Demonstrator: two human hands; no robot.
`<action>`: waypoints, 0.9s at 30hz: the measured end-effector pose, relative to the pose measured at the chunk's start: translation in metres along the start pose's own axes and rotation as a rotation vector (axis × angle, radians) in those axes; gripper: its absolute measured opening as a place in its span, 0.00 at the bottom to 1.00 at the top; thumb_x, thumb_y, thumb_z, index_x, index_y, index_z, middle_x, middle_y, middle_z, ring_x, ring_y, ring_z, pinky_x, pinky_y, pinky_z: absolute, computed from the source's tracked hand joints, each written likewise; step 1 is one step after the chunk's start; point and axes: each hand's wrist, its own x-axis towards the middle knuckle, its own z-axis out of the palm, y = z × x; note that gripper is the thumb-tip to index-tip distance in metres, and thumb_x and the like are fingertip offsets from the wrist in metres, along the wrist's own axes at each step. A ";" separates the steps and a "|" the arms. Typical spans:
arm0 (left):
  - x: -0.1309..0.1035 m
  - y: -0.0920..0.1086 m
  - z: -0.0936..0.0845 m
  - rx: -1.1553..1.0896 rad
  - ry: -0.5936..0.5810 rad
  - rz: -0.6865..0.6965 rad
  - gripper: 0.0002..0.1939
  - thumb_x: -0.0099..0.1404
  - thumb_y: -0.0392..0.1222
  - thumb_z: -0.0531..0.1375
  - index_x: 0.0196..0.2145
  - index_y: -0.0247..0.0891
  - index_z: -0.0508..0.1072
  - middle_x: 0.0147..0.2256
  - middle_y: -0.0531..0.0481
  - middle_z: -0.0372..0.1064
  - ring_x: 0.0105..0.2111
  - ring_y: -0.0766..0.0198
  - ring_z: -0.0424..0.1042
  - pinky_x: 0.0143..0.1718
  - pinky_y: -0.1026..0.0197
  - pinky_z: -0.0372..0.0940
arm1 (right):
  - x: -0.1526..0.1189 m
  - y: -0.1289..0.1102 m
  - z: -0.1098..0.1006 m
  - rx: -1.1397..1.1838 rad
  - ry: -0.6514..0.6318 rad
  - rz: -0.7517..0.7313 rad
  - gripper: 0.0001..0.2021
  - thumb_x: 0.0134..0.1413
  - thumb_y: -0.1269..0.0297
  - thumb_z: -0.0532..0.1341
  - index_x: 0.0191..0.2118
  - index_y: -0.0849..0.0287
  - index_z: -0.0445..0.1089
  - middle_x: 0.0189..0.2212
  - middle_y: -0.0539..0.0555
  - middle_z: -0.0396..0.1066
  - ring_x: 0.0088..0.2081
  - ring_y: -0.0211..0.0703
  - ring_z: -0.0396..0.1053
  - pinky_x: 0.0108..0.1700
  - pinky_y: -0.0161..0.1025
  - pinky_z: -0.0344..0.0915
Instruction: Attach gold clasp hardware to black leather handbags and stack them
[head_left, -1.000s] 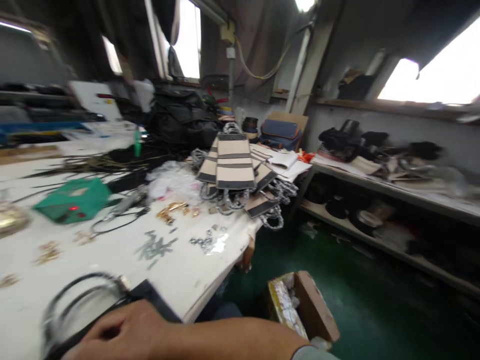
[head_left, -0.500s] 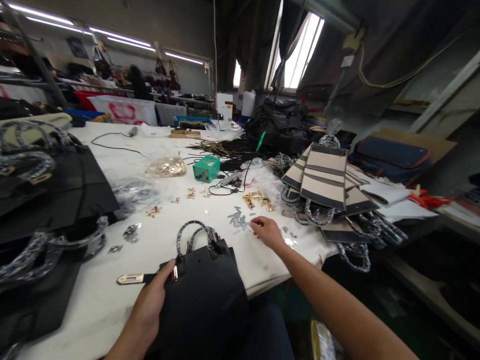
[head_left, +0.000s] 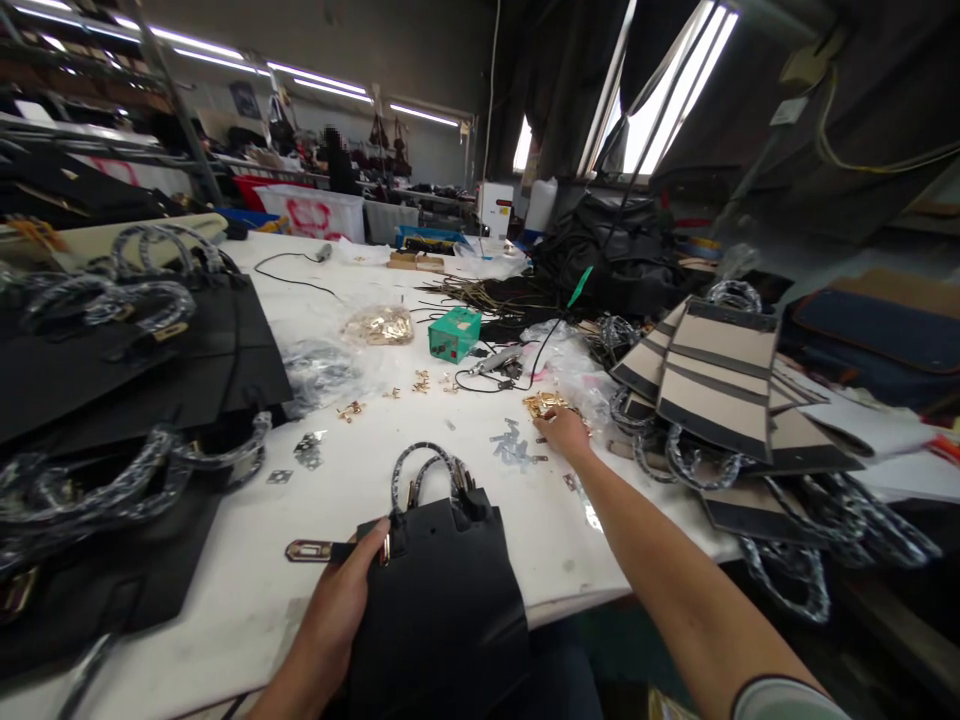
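Note:
My left hand (head_left: pixel 337 610) is closed on the edge of a black handbag piece (head_left: pixel 439 600) at the table's front edge. Two plastic-wrapped handles (head_left: pixel 420 450) stand up from its top, and a strap with a gold-coloured metal end (head_left: pixel 309 551) sticks out to the left. Further off, my right hand (head_left: pixel 568 434) reaches to a pile of small gold-coloured metal parts (head_left: pixel 546 402). Its fingers are bent together, and whatever they pinch is too small to make out. Left of that hand lie flat grey metal plates (head_left: pixel 513 450), close to its fingertips.
Black bag pieces with wrapped handles (head_left: pixel 135 400) are stacked on the left. Beige and black panels (head_left: pixel 716 390) pile up on the right. A green box (head_left: pixel 454 334), a corded tool (head_left: pixel 496 360) and a bag of gold-coloured parts (head_left: pixel 379 325) lie mid-table. A person (head_left: pixel 341 165) is far behind.
My right hand has moved from the grey plates to the gold-coloured parts, farther from me. My left hand still holds the handbag piece. The view has turned to the left.

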 end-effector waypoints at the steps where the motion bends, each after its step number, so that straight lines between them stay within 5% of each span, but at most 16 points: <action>1: 0.000 -0.001 0.000 0.000 -0.001 0.001 0.21 0.58 0.46 0.66 0.49 0.37 0.75 0.33 0.44 0.80 0.31 0.51 0.79 0.37 0.51 0.74 | 0.001 0.002 0.000 -0.001 -0.004 -0.006 0.11 0.47 0.57 0.64 0.34 0.57 0.76 0.35 0.58 0.77 0.41 0.51 0.73 0.40 0.38 0.63; 9: 0.006 -0.006 -0.005 0.006 -0.041 0.036 0.22 0.57 0.47 0.67 0.48 0.37 0.75 0.33 0.43 0.79 0.31 0.51 0.79 0.36 0.52 0.73 | -0.020 0.008 -0.022 0.047 -0.036 -0.095 0.12 0.54 0.58 0.57 0.36 0.59 0.75 0.26 0.51 0.76 0.29 0.41 0.72 0.31 0.32 0.61; 19: 0.001 -0.008 -0.006 -0.013 -0.082 0.061 0.20 0.57 0.48 0.66 0.43 0.32 0.77 0.27 0.42 0.78 0.27 0.49 0.78 0.31 0.52 0.73 | -0.138 0.005 -0.038 -0.126 -0.112 -0.444 0.12 0.58 0.56 0.57 0.29 0.54 0.74 0.32 0.50 0.74 0.33 0.40 0.69 0.35 0.34 0.57; 23: -0.001 -0.008 -0.006 -0.020 -0.103 0.080 0.19 0.57 0.48 0.65 0.42 0.32 0.77 0.26 0.43 0.78 0.26 0.50 0.78 0.29 0.53 0.72 | -0.149 0.011 -0.034 -0.255 -0.036 -0.490 0.12 0.62 0.60 0.54 0.39 0.51 0.75 0.39 0.51 0.73 0.37 0.40 0.70 0.35 0.34 0.57; 27: -0.002 -0.009 -0.006 0.000 -0.086 0.112 0.19 0.57 0.48 0.66 0.41 0.32 0.78 0.26 0.43 0.78 0.26 0.51 0.78 0.29 0.54 0.72 | -0.144 0.010 -0.031 -0.103 -0.063 -0.460 0.10 0.58 0.60 0.59 0.43 0.50 0.76 0.40 0.52 0.74 0.40 0.44 0.71 0.39 0.37 0.60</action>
